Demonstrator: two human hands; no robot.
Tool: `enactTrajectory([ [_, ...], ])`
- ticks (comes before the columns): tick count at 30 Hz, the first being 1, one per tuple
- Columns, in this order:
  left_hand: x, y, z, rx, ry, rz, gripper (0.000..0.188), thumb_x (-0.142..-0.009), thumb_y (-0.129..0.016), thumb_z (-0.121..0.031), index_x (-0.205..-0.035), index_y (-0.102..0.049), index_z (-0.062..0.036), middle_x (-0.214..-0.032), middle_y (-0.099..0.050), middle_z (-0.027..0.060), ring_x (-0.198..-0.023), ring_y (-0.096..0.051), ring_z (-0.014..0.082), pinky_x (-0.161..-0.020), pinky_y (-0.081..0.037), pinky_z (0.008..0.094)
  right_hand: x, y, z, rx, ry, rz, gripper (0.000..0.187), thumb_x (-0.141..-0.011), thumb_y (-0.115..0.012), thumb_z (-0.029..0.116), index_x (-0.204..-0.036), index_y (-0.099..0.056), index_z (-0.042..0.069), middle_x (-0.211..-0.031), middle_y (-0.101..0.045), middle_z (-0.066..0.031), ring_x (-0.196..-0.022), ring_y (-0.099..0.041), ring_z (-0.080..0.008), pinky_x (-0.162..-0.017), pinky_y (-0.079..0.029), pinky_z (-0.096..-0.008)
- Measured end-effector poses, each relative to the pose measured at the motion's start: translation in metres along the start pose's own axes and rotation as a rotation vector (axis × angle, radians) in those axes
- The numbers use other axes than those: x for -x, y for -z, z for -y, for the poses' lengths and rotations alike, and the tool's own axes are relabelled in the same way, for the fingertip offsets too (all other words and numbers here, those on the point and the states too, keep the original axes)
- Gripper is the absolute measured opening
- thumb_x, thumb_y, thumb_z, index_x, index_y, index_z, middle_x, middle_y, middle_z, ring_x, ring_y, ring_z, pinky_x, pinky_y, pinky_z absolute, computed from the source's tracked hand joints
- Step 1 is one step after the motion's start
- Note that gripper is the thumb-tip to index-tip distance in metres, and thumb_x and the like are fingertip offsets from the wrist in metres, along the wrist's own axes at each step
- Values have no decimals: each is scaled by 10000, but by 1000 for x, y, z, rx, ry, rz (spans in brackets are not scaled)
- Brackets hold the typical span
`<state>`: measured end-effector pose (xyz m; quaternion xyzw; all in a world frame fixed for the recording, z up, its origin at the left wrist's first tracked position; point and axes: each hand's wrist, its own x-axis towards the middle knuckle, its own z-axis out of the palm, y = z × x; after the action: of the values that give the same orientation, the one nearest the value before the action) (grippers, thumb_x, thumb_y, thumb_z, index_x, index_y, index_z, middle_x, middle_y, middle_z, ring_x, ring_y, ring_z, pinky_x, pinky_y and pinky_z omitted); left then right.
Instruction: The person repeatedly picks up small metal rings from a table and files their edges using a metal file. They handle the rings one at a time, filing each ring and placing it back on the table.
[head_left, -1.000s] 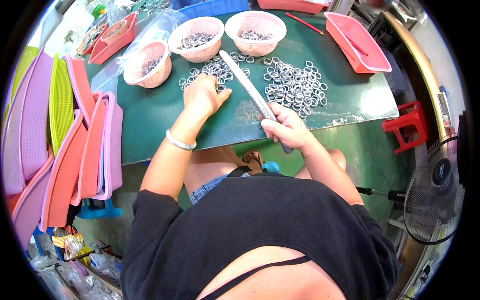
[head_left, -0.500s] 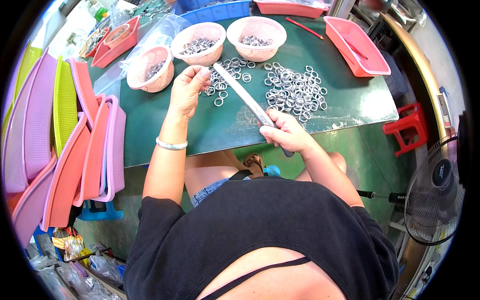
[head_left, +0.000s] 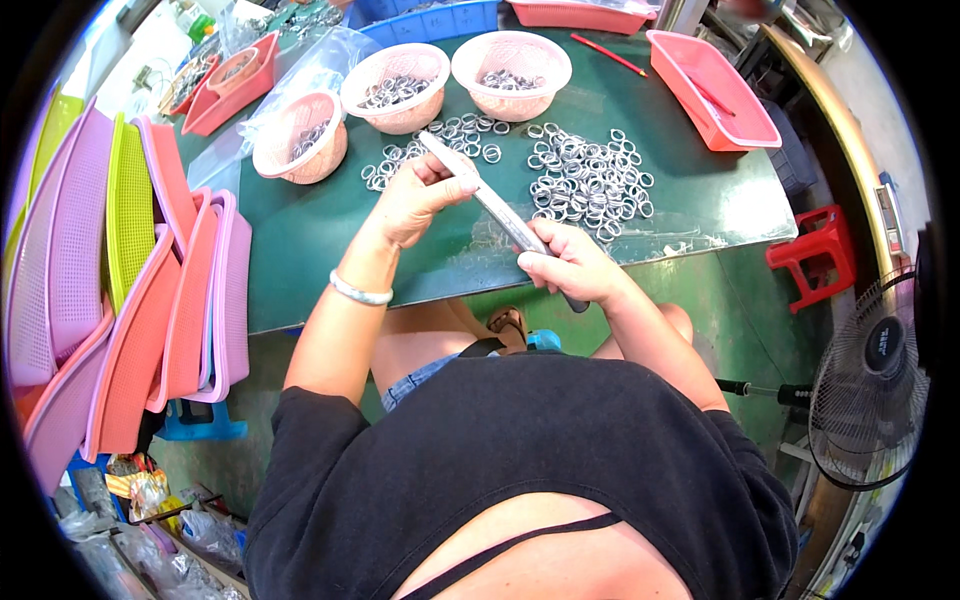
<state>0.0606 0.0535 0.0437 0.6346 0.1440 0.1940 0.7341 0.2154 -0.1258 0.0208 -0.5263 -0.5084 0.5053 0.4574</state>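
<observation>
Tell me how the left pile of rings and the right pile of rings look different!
The right pile looks bigger and more crowded; the left pile looks smaller and more spread out. The rod covers some of the left pile, but none of the right pile. Both are silvery rings on the green table.

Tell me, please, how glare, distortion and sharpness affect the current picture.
Head view: corners go black and the wooden edge at right bows; head view: glare whitens the green table near its right corner; head view: the metal rod in the right hand shines pale toward its far end; head view: whatever the left hand may pinch is too small to tell.
</observation>
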Motion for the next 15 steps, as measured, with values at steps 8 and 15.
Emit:
enactTrajectory([
  [8, 14, -10, 3, 199, -68, -34, 334, -751, -658, -117, -1046, -558, 4, -877, -574, 20, -776, -515, 87, -717, -412, 218, 2, -1, 1, -26, 21, -14, 184, -826, -548, 156, -947, -520, 19, -654, -481, 24, -551, -457, -37, -473, -378, -182],
  [15, 13, -11, 12, 279, -83, -39, 261, -780, -615, -53, -1031, -572, 6, -868, -582, 15, -755, -503, 74, -685, -408, 194, 2, -2, 0, -20, 23, -5, 183, -825, -551, 159, -943, -521, 23, -644, -478, 26, -552, -455, -35, -479, -378, -179],
])
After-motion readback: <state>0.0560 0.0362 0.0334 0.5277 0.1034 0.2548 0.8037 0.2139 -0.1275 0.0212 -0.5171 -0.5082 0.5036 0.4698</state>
